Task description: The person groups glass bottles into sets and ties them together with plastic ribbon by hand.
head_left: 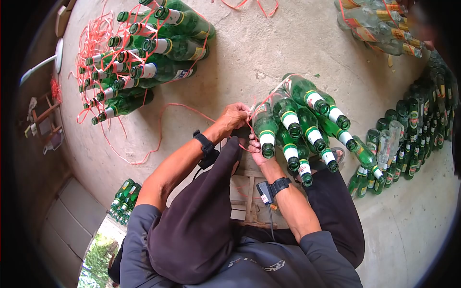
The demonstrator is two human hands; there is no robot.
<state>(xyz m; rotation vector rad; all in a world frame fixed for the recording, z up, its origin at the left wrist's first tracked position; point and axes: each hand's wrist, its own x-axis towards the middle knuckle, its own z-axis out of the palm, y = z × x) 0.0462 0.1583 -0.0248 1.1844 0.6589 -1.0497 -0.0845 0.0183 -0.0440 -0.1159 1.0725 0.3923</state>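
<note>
A cluster of green glass bottles point(312, 132) with white neck labels stands on the floor in front of me, the necks toward me. Red plastic string point(189, 109) trails over the floor from the left and runs to the near side of this cluster. My left hand point(234, 116) is closed, thumb and fingers pinching the string beside the nearest bottle point(264, 122). Just below it, my right hand point(259, 150) has its fingers curled on the string by that bottle's neck, which partly covers the hand. More string crosses the far bottles' bodies.
A larger bundle of green bottles point(187, 50), bound with tangled red string, stands at upper left. Clear bottles point(372, 21) lie at upper right, near another person's blurred part. Rows of bottles point(413, 127) line the right side. A wooden stool point(249, 197) is between my legs.
</note>
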